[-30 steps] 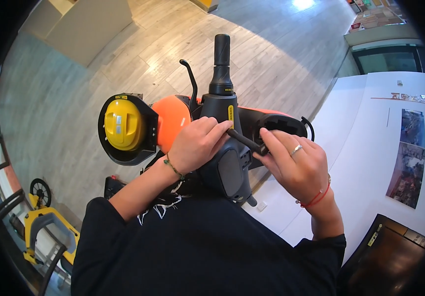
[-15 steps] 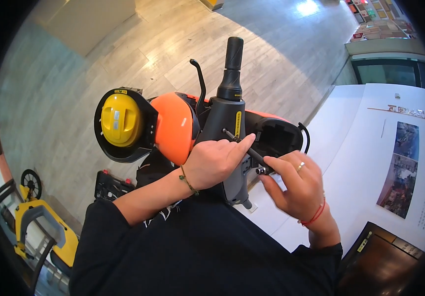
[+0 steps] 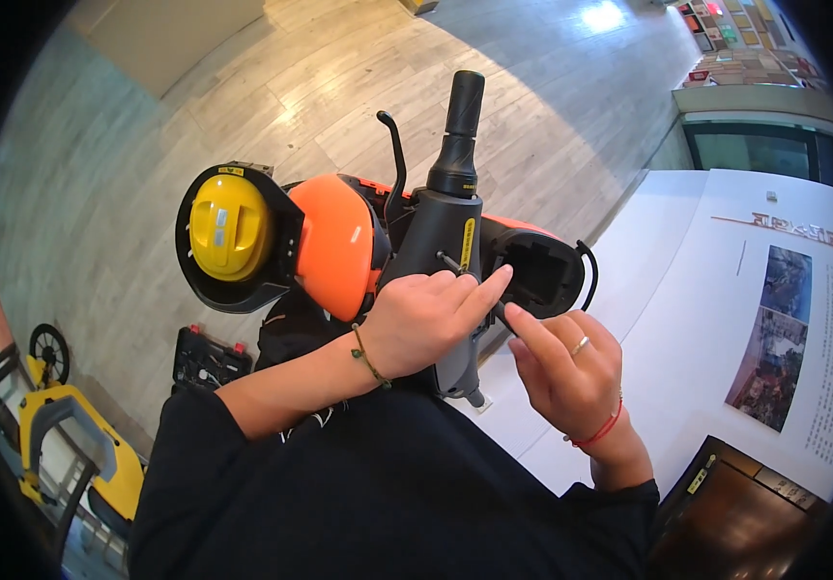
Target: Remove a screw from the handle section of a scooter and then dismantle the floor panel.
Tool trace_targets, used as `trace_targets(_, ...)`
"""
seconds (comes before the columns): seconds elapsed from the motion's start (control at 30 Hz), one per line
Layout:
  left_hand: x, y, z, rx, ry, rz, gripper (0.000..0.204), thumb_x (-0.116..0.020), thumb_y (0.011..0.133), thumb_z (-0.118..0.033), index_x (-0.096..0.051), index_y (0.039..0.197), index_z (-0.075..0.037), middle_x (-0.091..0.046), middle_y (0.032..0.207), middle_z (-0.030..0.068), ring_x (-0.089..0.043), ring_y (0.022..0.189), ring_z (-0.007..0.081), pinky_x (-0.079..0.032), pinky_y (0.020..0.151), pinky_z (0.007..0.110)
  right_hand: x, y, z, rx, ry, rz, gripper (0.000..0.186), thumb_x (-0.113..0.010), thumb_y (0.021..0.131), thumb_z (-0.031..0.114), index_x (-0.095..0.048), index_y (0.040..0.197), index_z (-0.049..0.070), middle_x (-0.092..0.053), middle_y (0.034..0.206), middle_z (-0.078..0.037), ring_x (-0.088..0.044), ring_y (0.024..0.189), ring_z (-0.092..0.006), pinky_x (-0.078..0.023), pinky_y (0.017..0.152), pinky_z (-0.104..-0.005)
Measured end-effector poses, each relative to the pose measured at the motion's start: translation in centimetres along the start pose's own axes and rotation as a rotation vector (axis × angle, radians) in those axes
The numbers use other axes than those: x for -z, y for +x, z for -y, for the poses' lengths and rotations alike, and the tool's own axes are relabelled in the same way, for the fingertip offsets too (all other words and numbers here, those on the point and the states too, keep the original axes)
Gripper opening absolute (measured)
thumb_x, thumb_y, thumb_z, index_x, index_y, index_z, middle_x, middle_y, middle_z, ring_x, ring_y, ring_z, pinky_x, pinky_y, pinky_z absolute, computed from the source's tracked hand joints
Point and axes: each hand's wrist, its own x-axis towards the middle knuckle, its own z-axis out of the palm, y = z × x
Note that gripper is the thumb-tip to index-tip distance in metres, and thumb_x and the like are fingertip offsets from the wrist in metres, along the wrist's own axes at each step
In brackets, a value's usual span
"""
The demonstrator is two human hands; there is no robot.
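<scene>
No wording legible. Dark handlebar cover [image 3: 419, 232]: yellow strip label [image 3: 467, 244], print too tiny. Handlebar grip [image 3: 465, 104]: small yellow marking on collar. Yellow dome [image 3: 254, 232]: pale sticker [image 3: 221, 224]. Black rim [image 3: 286, 237] around it: yellow label [image 3: 231, 170]. White panel [image 3: 673, 338]: heading letters [image 3: 793, 228], fine dark print [image 3: 830, 367] beside photos [image 3: 789, 282]. Dark board [image 3: 740, 522], lower right: yellow tag [image 3: 697, 480].

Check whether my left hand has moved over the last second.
Yes, your left hand has shifted right and slightly down against the yellow strip.

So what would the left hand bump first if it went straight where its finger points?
The left hand would probably meet the open black holder first, but depth is unclear.
</scene>
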Motion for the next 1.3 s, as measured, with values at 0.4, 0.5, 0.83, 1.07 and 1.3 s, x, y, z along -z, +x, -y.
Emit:
trace_targets(0.4, -0.7, -0.3, 0.0, -0.047, -0.005, 0.097, 0.042, -0.064, 0.075, -0.009, -0.062, 0.117, -0.006, -0.052, 0.067, -0.0005, -0.056, 0.058, 0.0121, -0.044, 0.051, 0.025, -0.4, -2.1, -1.2, -0.1, 0.016, 0.015, 0.019, -0.062, 0.089, 0.007, -0.063, 0.106, -0.002, -0.061, 0.076, -0.008, -0.058, 0.067, -0.0144, -0.046, 0.059, -0.0271)
trace_targets(0.5, -0.8, -0.6, 0.1, -0.048, -0.002, 0.122, 0.043, -0.064, 0.074, -0.01, -0.061, 0.117, -0.006, -0.052, 0.068, -0.0004, -0.056, 0.058, 0.0126, -0.045, 0.051, 0.025, -0.5, -1.9, -1.2, -0.286, 0.264, 0.05, 0.024, -0.066, 0.083, 0.002, -0.064, 0.106, -0.001, -0.059, 0.072, -0.01, -0.057, 0.061, -0.0172, -0.043, 0.055, -0.0293)
trace_targets(0.83, -0.4, 0.0, 0.9, -0.06, -0.005, 0.053, 0.037, -0.066, 0.074, -0.013, -0.064, 0.11, -0.007, -0.052, 0.067, -0.0018, -0.056, 0.058, 0.0127, -0.045, 0.051, 0.025, -3.1, -3.4, -0.1, -0.582, 0.765, -0.099, 0.03, -0.056, 0.095, 0.014, -0.058, 0.117, -0.004, -0.062, 0.073, -0.009, -0.056, 0.065, -0.0154, -0.045, 0.061, -0.0278)
trace_targets(1.07, -0.4, -0.1, 0.6, -0.027, 0.01, 0.133, 0.036, -0.064, 0.074, -0.011, -0.064, 0.11, -0.006, -0.053, 0.068, -0.0018, -0.056, 0.059, 0.0122, -0.045, 0.051, 0.024, -0.7, -0.8, 0.1, -0.812, 0.907, 0.201, 0.035, -0.052, 0.095, 0.01, -0.053, 0.128, -0.004, -0.067, 0.076, -0.008, -0.062, 0.065, -0.0142, -0.047, 0.059, -0.0254)
trace_targets(1.3, -0.7, -0.4, 0.8, -0.043, -0.028, 0.106, 0.038, -0.063, 0.076, -0.012, -0.062, 0.114, -0.006, -0.054, 0.068, -0.0011, -0.057, 0.06, 0.0123, -0.045, 0.052, 0.025, -1.3, -2.2, -0.7, -0.376, 0.575, 0.026, 0.038, -0.059, 0.091, 0.022, -0.057, 0.121, -0.001, -0.064, 0.074, -0.009, -0.059, 0.062, -0.0167, -0.044, 0.058, -0.0272)
